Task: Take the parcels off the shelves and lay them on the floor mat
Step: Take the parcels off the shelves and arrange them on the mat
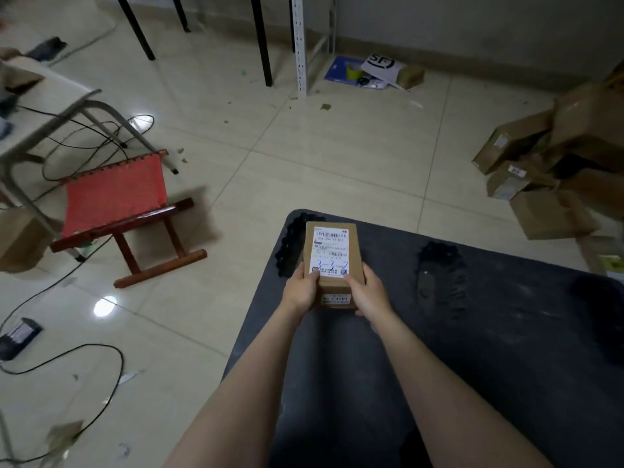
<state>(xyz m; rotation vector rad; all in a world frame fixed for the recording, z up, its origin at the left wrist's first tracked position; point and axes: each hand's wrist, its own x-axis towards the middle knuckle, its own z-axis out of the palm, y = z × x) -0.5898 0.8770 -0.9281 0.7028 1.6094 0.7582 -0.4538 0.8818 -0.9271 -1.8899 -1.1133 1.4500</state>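
As hands (301, 288) (368, 292) grip, parcel (332, 246) lies between.

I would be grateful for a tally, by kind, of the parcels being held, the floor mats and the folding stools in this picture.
Held parcel, gripped by the left hand and the right hand: 1
Dark floor mat: 1
Red folding stool: 1
Total: 3

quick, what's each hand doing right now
Left hand: grips the near left end of the parcel.
Right hand: grips its near right end, fingers curled around it.
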